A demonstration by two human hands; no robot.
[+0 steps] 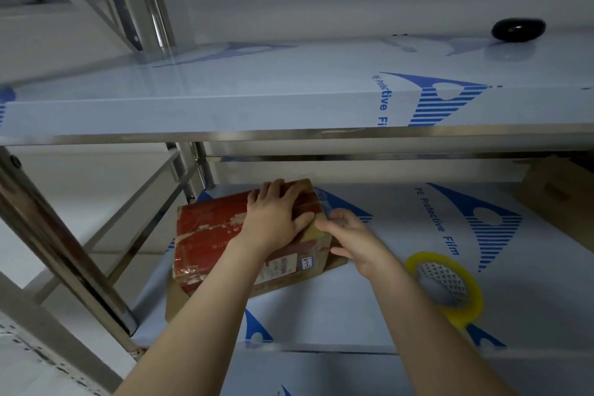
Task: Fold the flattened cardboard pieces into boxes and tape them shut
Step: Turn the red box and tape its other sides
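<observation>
Evidently the person is at the sealing stage: the box point(209, 235), red-printed on top and plain brown at its near end, stands folded on the lower shelf point(401, 299), toward its left side, on top of a flat cardboard piece point(175, 304) that pokes out beneath it.

The left hand point(273, 219) lies palm down on the lid, fingers straight and spread, gripping nothing. I judge it is there to pin the flaps shut and stop the box sliding. The right hand point(353, 238) sits at the box's right edge, thumb on the top corner and fingers reaching down the side, where a strip of clear tape point(323, 202) runs over the edge. It looks like it is rubbing the tape down, but from here I can't tell whether it pinches the strip or only presses on it.

The tape roll point(445, 286), yellow-ringed, lies on the shelf just right of that wrist, close at hand for the next strip, I'd guess.

Both shelves belong to a stainless steel rack with a thick steel upright point(64, 251) at the left. The lower shelf and the upper shelf point(257, 96) wear pale protective film with blue printing. A black round object point(518, 29) rests far back on the upper shelf, and more brown cardboard point(559, 196) lies at the lower shelf's far right.
</observation>
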